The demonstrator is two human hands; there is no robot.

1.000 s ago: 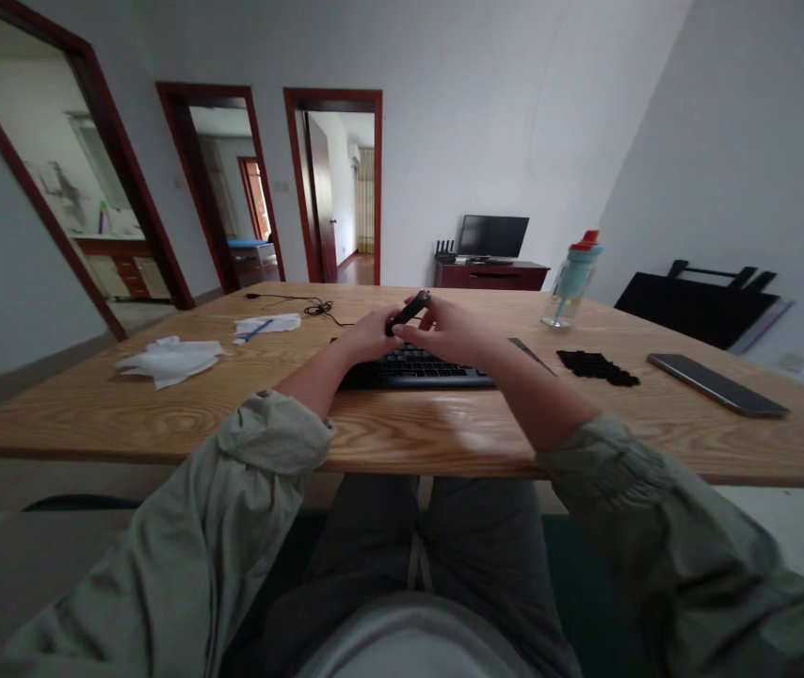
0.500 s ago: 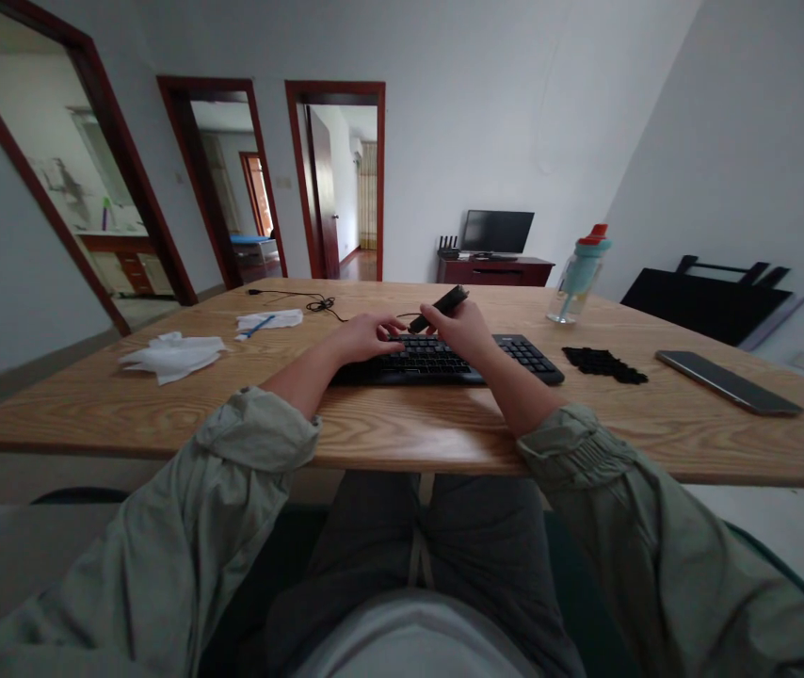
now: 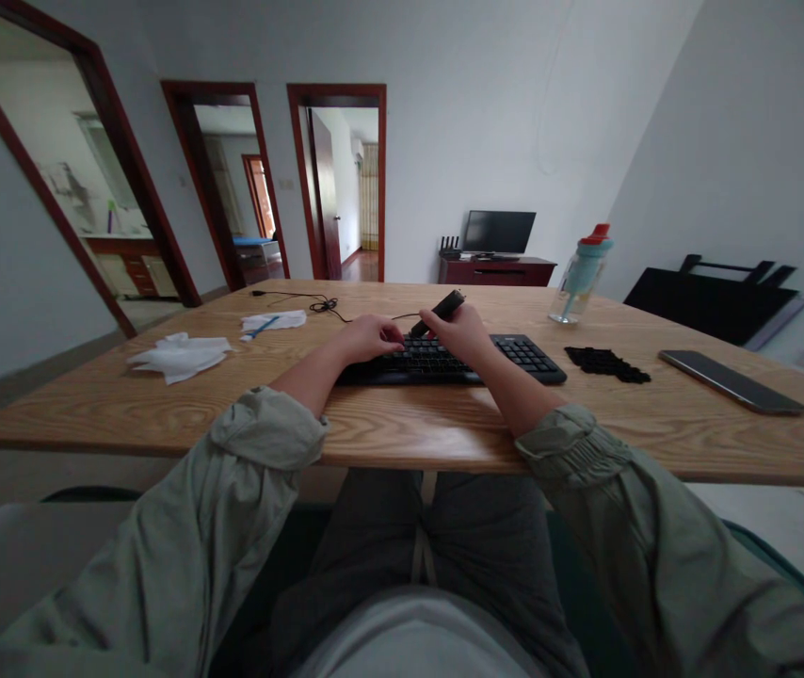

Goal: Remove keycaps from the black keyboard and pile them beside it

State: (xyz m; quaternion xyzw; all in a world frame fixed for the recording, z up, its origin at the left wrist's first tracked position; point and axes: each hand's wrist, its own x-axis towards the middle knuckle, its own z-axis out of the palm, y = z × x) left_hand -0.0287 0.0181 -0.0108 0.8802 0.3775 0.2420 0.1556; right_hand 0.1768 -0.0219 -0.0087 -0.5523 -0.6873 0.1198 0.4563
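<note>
Right hand (image 3: 464, 331) has its grip clamped on a black tool (image 3: 439, 313) over the keyboard (image 3: 444, 361); left hand (image 3: 370, 336) rests loosely curled on the keys.

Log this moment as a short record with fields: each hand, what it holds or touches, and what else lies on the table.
right hand: grips a black tool, tip angled down at the keyboard
left hand: rests on the keyboard's left part
table: wooden
right of keyboard: black keycaps pile, phone, water bottle
left of keyboard: white tissues, cable
</note>
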